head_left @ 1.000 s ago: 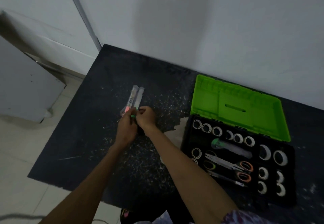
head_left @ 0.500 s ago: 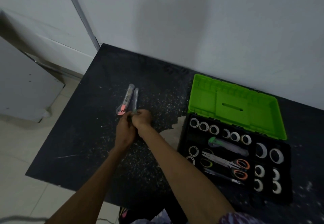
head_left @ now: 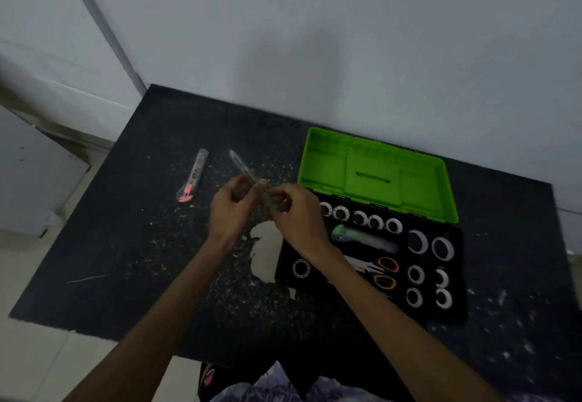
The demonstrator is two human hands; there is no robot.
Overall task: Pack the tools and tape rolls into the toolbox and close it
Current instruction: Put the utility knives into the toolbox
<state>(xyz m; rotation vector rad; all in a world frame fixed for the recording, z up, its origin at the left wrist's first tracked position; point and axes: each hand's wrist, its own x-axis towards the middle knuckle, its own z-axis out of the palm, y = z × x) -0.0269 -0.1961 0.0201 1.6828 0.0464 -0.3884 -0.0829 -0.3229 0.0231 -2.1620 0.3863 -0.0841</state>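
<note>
Both hands meet above the tabletop [head_left: 126, 244], the left hand [head_left: 231, 209] and right hand [head_left: 297, 212] each pinching a clear knife [head_left: 244, 170] that slants up past the fingers [head_left: 252, 186]. Left of them lies a pink knife [head_left: 192, 176]; right, the open toolbox [head_left: 453, 307] holding tape rolls [head_left: 442, 249].

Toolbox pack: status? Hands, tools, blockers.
Left hand and right hand both grip a clear-handled cutter, lifted off the table. Orange-tipped cutter lies unpacked on table. Toolbox open, nothing blocking.
</note>
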